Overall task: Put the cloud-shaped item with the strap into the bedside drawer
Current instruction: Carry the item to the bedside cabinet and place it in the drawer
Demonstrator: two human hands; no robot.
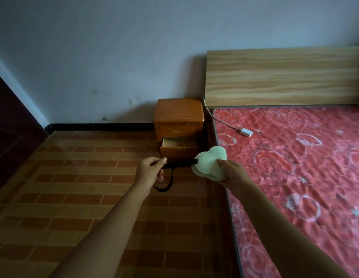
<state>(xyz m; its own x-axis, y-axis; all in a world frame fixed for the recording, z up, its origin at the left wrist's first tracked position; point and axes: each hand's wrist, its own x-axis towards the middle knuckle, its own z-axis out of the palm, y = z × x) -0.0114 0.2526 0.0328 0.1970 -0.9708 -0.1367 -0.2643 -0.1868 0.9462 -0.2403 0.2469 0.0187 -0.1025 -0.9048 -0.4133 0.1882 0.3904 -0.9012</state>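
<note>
A pale green cloud-shaped item [209, 161] is held in the air by my right hand [231, 173], which grips its lower right edge. Its black strap [178, 165] stretches left to my left hand [151, 169], which pinches it; a loop of strap hangs below. Just behind stands the orange bedside cabinet [178, 115] against the wall. Its lower drawer [179, 144] is pulled open and looks bare inside; the upper drawer is closed.
A bed with a red patterned mattress [295, 167] and a wooden headboard [285, 77] fills the right side. A white cord with a switch box [245, 132] lies on the mattress. Brick-patterned floor [84, 177] spreads to the left.
</note>
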